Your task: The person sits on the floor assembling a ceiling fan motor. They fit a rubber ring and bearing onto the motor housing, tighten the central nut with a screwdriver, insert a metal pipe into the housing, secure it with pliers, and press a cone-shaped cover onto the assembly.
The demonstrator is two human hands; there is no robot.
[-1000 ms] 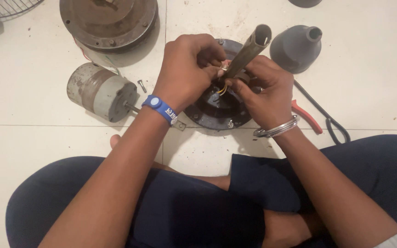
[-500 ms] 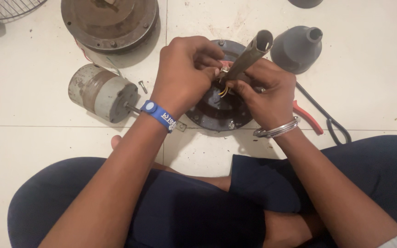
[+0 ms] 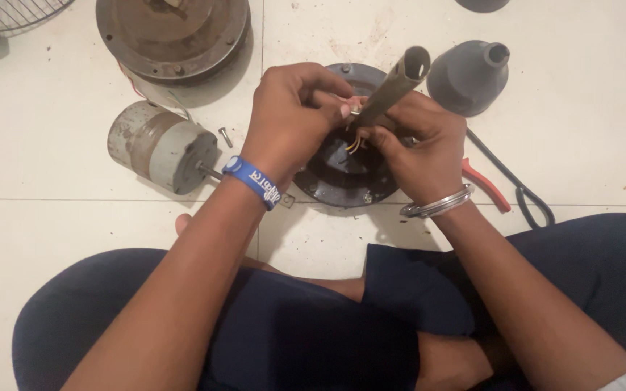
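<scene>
Currently left hand (image 3: 291,123) and right hand (image 3: 418,145) both pinched on thin wires (image 3: 354,141) at base of metal tube (image 3: 393,90), above dark round motor plate (image 3: 342,177) on tiled floor (image 3: 74,224); pliers (image 3: 487,185) beside right wrist.

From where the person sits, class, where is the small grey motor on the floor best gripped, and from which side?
Probably around the round body of the grey motor, from above. It lies on its side, thin shaft toward the left hand, offering broad curved flanks for fingers.
</scene>
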